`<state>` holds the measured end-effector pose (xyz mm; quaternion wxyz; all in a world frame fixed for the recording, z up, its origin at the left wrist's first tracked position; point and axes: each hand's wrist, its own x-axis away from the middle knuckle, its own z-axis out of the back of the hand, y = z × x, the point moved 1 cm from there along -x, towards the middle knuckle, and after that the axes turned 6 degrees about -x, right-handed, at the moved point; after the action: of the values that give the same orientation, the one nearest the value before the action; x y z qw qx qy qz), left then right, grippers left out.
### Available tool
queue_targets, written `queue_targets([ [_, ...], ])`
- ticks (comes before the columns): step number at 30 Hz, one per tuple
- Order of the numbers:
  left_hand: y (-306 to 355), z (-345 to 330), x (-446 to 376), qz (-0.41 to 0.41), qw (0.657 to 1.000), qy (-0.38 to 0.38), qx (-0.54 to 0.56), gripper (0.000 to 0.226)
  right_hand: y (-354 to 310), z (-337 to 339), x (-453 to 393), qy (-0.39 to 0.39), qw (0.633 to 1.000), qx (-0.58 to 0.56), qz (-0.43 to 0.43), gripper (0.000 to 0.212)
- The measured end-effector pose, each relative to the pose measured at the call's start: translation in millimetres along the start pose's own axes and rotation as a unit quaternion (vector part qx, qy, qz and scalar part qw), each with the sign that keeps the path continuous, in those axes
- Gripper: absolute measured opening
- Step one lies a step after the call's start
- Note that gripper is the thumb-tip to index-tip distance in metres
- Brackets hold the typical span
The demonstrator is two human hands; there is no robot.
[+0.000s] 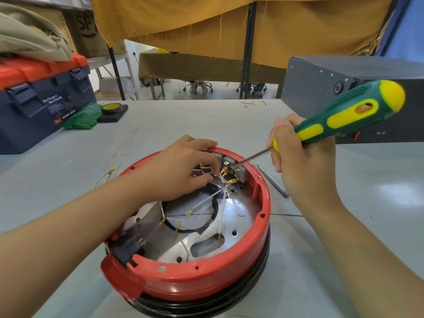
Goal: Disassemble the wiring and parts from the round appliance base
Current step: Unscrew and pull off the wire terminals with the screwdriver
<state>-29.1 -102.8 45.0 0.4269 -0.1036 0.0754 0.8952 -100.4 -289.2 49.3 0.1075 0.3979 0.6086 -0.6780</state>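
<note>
Inside the red base [202,280], the left hand [181,171] pinches white wires [212,176] aside so the right hand's [296,154] gripped screwdriver [339,117] reaches the terminal block [236,168].

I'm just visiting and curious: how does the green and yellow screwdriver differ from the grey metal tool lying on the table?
The green and yellow screwdriver is gripped in the right hand, tilted, its tip at the grey terminal block inside the round red appliance base; the grey metal tool lies flat and untouched on the table. The screwdriver has a thick coloured handle; the grey tool is slim and plain. Both are long and narrow.
</note>
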Motion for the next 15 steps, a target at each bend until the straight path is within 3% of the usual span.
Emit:
queue_targets([
  [15,1.7,0.1,-0.5,-0.004,1.0,0.002,0.001,0.01,9.0,-3.2,-1.7,0.056,0.99,-0.086,-0.093,0.032],
])
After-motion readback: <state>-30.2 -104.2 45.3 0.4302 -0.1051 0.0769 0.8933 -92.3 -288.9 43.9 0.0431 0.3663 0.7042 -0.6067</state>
